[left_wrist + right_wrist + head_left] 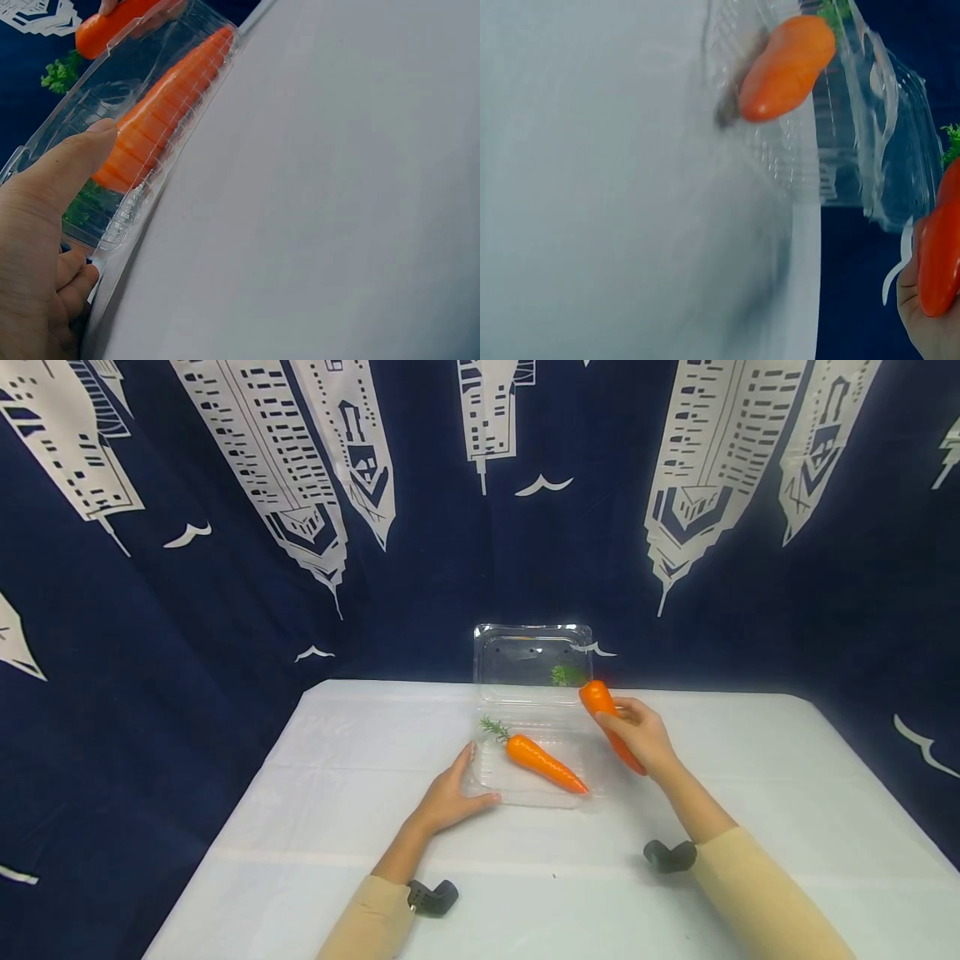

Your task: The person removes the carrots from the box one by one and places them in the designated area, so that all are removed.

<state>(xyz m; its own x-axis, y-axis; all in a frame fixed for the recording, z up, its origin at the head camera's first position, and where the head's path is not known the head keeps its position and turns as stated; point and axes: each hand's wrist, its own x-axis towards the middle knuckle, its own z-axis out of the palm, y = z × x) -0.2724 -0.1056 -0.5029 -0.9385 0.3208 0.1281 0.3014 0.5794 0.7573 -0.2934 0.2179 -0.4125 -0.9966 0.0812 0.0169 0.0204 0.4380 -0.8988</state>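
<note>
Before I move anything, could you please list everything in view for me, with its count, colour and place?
Backdrop: 1, dark blue with white building prints, at the back
Table: 1, white, in front of the backdrop
Container: 1, clear, on the table
Lid: 1, clear, raised at the container's far side
Lying carrot: 1, orange, in the container
Held carrot: 1, orange, in the grip of the right hand
Leafy tops: 2, green, one on each carrot
Wrist cameras: 2, dark, one at each wrist
Sleeves: 2, tan, one on each arm
Left hand: 1, bare, at the container's near left corner
Right hand: 1, bare, around the held carrot
</note>
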